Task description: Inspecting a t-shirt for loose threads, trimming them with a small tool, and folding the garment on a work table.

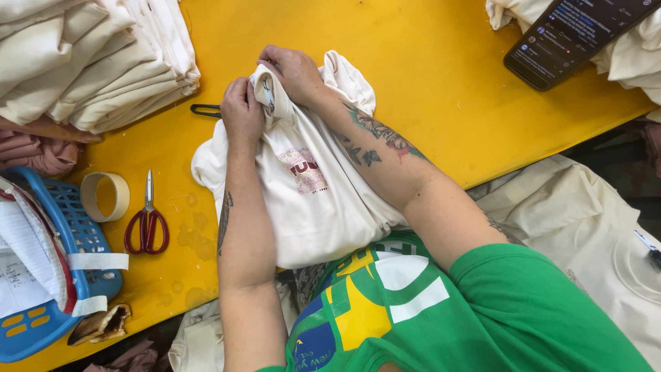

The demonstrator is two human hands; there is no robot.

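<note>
A cream garment (317, 200) with a small reddish print lies bunched on the yellow table (427, 89), hanging over the near edge toward me. My left hand (241, 114) pinches a fold of its fabric at the far end. My right hand (296, 71) grips the same fold from the other side, where a printed label shows between the two hands. Both forearms rest across the garment.
A stack of folded cream garments (89, 62) sits at the back left. Red-handled scissors (147, 224), a tape roll (103, 196) and a blue basket (76, 241) with papers lie at the left. A phone (575, 38) rests on cloth at the back right. A black clip (205, 109) lies beside my left hand.
</note>
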